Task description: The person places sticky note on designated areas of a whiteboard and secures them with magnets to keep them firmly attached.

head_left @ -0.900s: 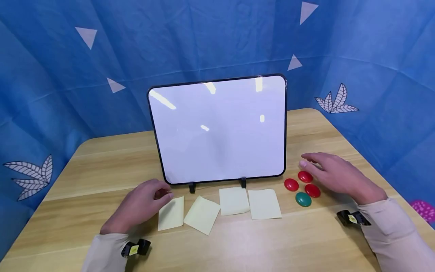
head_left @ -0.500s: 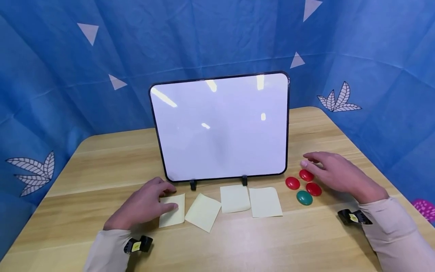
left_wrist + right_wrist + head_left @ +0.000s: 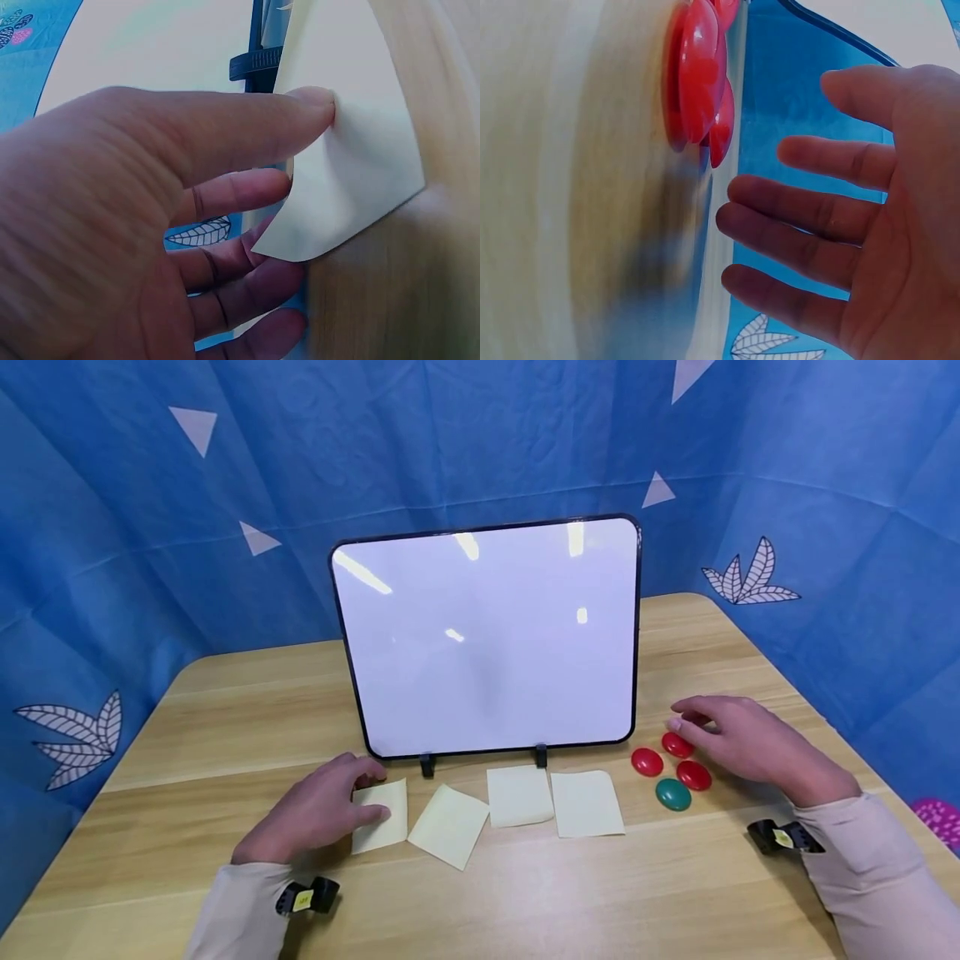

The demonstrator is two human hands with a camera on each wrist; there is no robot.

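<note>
My left hand point(image 3: 315, 814) pinches the leftmost pale yellow paper note point(image 3: 382, 814), thumb on top and fingers point(image 3: 240, 195) under its lifted edge, just in front of the upright black-framed whiteboard point(image 3: 491, 639). My right hand point(image 3: 750, 745) hovers with relaxed, spread fingers point(image 3: 810, 214), holding nothing, above the red oval magnets point(image 3: 678, 760) beside the whiteboard's right corner.

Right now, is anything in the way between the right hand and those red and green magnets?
Nothing visible. The right hand hovers open just above the red magnets, with only air between in the right wrist view.
</note>
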